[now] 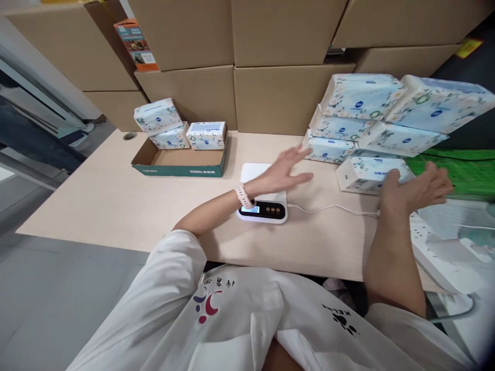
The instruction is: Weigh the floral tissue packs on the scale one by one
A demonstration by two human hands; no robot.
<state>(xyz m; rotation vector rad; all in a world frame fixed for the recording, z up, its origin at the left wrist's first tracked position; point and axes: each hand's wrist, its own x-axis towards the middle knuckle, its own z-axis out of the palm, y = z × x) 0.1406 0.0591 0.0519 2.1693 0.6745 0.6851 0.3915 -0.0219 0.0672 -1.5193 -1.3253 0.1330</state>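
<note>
My left hand (284, 172), with a pale watch band at its wrist, reaches over the white digital scale (263, 217). Its fingers are spread and hold nothing; they point toward the stacked tissue packs (361, 98) on the right. My right hand (415, 191) is open too, slightly blurred. Its thumb overlaps the right end of a single tissue pack (363, 172) lying in front of the stack; whether they touch I cannot tell. The scale's display is lit, partly covered by my left wrist. At left, a green shallow cardboard box (178, 170) holds three floral tissue packs (207, 135).
Large cardboard boxes (282, 100) form a wall behind the table (116, 206). A white cable (332, 207) runs right from the scale toward a white power strip (436, 252). Green material (460, 172) lies at the right. A person's leg (34, 129) shows at far left.
</note>
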